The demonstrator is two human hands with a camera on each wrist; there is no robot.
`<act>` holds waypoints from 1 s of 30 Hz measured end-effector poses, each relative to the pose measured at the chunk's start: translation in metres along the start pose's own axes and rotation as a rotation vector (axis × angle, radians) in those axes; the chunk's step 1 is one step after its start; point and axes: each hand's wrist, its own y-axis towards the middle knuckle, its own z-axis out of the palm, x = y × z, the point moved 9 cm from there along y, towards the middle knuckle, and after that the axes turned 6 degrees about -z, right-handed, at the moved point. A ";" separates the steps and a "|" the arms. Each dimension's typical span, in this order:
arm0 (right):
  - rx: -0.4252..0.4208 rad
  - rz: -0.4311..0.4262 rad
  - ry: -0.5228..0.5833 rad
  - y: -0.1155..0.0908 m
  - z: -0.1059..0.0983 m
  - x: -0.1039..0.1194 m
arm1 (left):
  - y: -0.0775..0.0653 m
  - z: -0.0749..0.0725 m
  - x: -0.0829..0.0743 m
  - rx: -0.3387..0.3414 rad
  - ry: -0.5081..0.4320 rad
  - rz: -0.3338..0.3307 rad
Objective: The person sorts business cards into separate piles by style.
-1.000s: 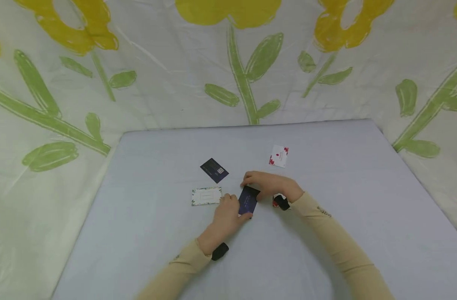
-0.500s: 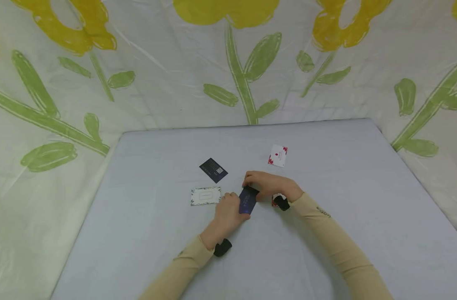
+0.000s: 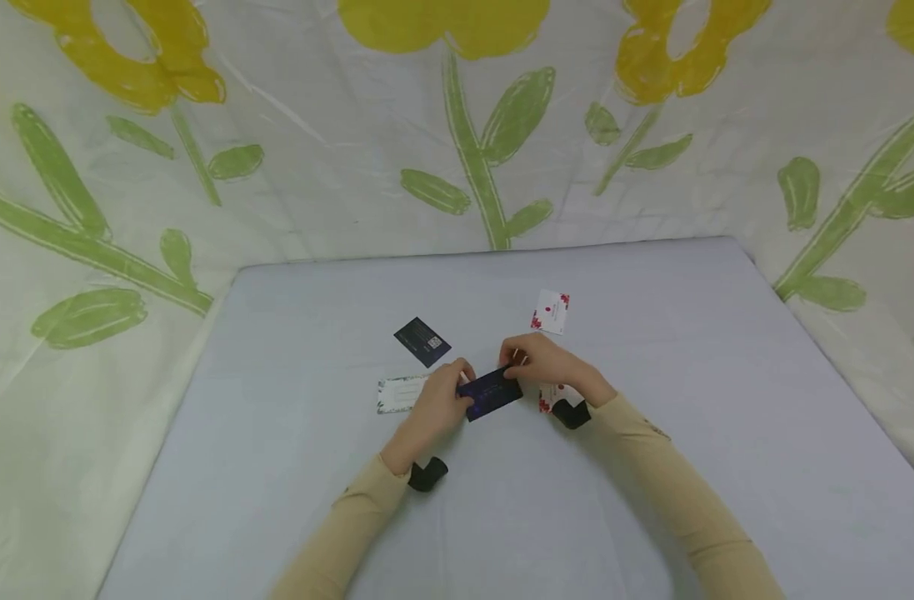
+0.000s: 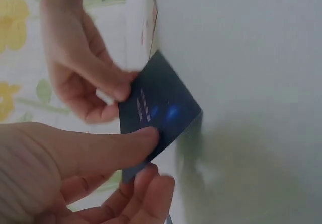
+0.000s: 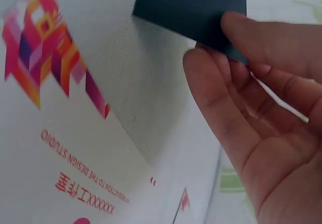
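A dark blue business card [image 3: 491, 395] is held between both hands above the white table. My left hand [image 3: 436, 406] pinches its left end, thumb on the printed face and fingers behind, as the left wrist view shows. My right hand [image 3: 544, 361] pinches the upper right corner between thumb and fingers. Small light print and a bluish glow mark the card's face [image 4: 162, 95] in the left wrist view. A white card with a leafy border [image 3: 399, 395] lies partly behind the left hand. Beneath the right wrist lies a white card with colourful geometric print [image 5: 63, 68], partly covered in the head view.
Farther back on the table [image 3: 314, 317] lie a black card with a QR code [image 3: 422, 342] and a white card with red corners [image 3: 550, 312]. A flower-painted sheet [image 3: 314, 167] hangs behind the table's far edge.
The dark blue card has turned from a steep slant to nearly level and come up off the table. Both hands have shifted round it, and the right fingers now pinch its corner.
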 end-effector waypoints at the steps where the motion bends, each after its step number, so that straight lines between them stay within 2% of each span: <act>1: -0.023 0.002 0.019 -0.001 -0.003 0.000 | 0.005 -0.004 0.001 -0.002 -0.019 0.006; 4: -0.082 0.034 0.068 -0.002 -0.010 -0.002 | 0.018 -0.013 0.005 0.009 -0.077 0.007; 8: -0.127 0.140 0.107 -0.003 -0.013 -0.010 | 0.031 -0.018 0.007 0.050 -0.090 -0.003; 11: -0.134 0.203 0.147 -0.003 -0.010 -0.016 | 0.037 -0.018 0.008 0.070 -0.051 -0.012; 14: -0.135 0.220 0.156 0.001 -0.004 -0.020 | 0.038 -0.017 0.011 0.075 -0.002 -0.038; 17: -0.134 0.214 0.101 0.007 -0.001 -0.019 | 0.038 -0.017 0.015 0.077 0.054 -0.065; 22: -0.111 0.218 -0.036 0.015 0.003 -0.010 | 0.037 -0.017 0.019 0.073 0.123 -0.067; 30: -0.099 0.253 -0.179 0.020 0.009 -0.003 | 0.039 -0.015 0.023 0.077 0.158 -0.079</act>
